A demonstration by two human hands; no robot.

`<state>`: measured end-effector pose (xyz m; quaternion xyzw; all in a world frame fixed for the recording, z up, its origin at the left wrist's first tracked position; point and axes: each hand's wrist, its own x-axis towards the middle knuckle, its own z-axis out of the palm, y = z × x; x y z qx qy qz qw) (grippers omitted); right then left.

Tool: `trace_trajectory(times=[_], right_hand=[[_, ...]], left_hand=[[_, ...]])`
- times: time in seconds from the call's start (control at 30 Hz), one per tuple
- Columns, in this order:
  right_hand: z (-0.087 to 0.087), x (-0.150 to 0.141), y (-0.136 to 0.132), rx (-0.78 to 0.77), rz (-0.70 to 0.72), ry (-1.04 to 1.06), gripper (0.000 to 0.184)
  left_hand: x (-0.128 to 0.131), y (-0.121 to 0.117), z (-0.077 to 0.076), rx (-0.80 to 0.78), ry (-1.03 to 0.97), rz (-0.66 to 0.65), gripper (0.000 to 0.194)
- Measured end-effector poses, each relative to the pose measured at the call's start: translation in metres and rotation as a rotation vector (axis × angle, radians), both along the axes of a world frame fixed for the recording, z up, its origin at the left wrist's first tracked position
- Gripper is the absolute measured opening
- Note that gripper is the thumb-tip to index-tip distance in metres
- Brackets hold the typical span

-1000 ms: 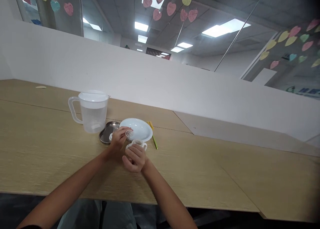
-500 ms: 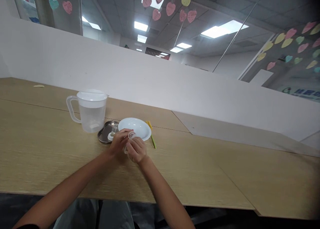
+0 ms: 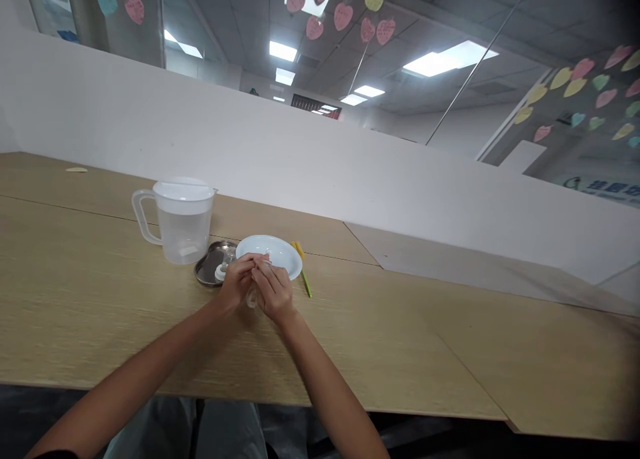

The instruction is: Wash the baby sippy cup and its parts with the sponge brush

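Note:
Close together in front of the white bowl (image 3: 294,259), my two hands work on a small clear plastic piece (image 3: 251,299). Its lower end shows below the hands, while fingers cover most of the rest. My left hand (image 3: 239,282) is closed around its left side. My right hand (image 3: 274,293) lies over the top from the right, with fingers bent onto it. Just left of my left hand, a metal kidney-shaped tray (image 3: 204,274) carries a white ring-like part (image 3: 220,272) and a clear piece, partly covered by the hand.
A lidded translucent pitcher (image 3: 186,225) with its handle to the left stands behind the tray. Right of the bowl lies a thin brush (image 3: 306,280) with yellow head and green handle. A pale flat scrap (image 3: 77,170) lies far left. A white wall (image 3: 300,159) bounds the table.
The right hand's fingers have moved up and over the clear piece, covering the round end that showed between the hands. The left hand stays nearly in place.

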<state>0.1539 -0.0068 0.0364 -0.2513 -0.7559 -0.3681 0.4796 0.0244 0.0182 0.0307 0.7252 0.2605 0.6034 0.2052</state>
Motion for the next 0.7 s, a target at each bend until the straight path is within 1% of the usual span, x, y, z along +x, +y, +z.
trace_trajectory(times=[0.1,0.2,0.33,0.4,0.53,0.6,0.7], right_hand=[[0.000,0.002,0.000,-0.005,-0.015,0.026,0.026],[0.005,0.004,-0.002,0.030,-0.024,0.072,0.025],[0.012,0.007,-0.004,0.088,-0.025,0.071,0.024],[0.013,0.007,-0.005,0.104,-0.017,0.057,0.024],[0.014,0.007,-0.011,0.161,-0.013,0.040,0.021],[0.013,0.007,-0.014,0.184,-0.002,0.044,0.020],[0.010,0.008,-0.017,0.189,0.026,0.038,0.019]], left_hand=[[-0.001,-0.003,0.002,-0.004,-0.012,-0.004,0.033],[-0.002,-0.004,0.002,-0.025,-0.013,-0.002,0.028],[-0.002,-0.003,0.002,-0.019,0.004,-0.010,0.029],[-0.002,-0.001,0.000,-0.010,0.030,0.017,0.030],[-0.004,0.002,-0.005,-0.021,0.106,0.112,0.032],[-0.005,0.003,-0.007,-0.011,0.132,0.116,0.032],[-0.004,0.004,-0.008,0.027,0.161,0.086,0.031]])
